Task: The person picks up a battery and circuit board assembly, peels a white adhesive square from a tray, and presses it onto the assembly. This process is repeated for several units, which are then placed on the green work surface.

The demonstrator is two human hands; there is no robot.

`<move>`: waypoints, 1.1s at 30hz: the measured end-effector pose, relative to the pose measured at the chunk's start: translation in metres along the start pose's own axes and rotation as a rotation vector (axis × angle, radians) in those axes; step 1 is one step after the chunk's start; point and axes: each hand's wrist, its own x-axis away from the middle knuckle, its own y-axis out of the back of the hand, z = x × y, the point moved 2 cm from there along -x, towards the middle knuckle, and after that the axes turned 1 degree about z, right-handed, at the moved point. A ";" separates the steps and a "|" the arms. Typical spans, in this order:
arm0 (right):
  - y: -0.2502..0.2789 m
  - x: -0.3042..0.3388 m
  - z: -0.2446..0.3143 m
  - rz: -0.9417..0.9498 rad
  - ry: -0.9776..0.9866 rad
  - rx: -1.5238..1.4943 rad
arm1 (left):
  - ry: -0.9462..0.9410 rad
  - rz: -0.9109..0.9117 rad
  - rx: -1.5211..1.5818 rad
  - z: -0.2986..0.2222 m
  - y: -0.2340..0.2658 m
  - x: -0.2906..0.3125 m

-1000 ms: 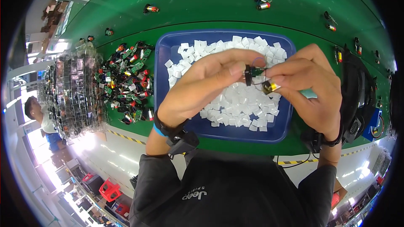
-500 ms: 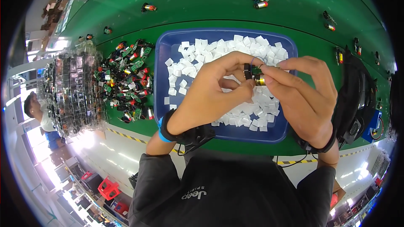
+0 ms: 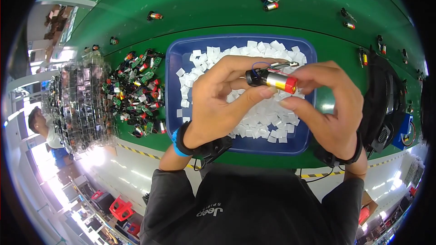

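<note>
Above the blue tray (image 3: 170,95), my left hand (image 3: 215,102) pinches a small cylindrical battery (image 3: 275,80) between thumb and fingers. Silver and yellow, it has a red right end and a black cap at its left end, with thin wires looping above it. Around the red end, my right hand (image 3: 336,104) has its thumb and fingers apart; whether a fingertip touches the wires I cannot tell. Many small white square pads (image 3: 272,120) lie loose in the tray beneath both hands.
Left of the tray is a heap of batteries with green circuit boards (image 3: 144,77), beside stacked clear plastic trays (image 3: 79,102). Several similar assemblies (image 3: 271,4) lie spaced along the far green surface. A black bag-like object (image 3: 379,95) and a blue box (image 3: 403,131) stand right. Another person (image 3: 45,129) is far left.
The battery has turned, so its length and red end now show. My right fingers have spread from their pinch at it. Assemblies on the far green surface appear slightly further left.
</note>
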 end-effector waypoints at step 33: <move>-0.002 0.003 -0.006 0.019 -0.591 -0.750 | 0.159 0.218 -0.502 -0.019 0.005 -0.064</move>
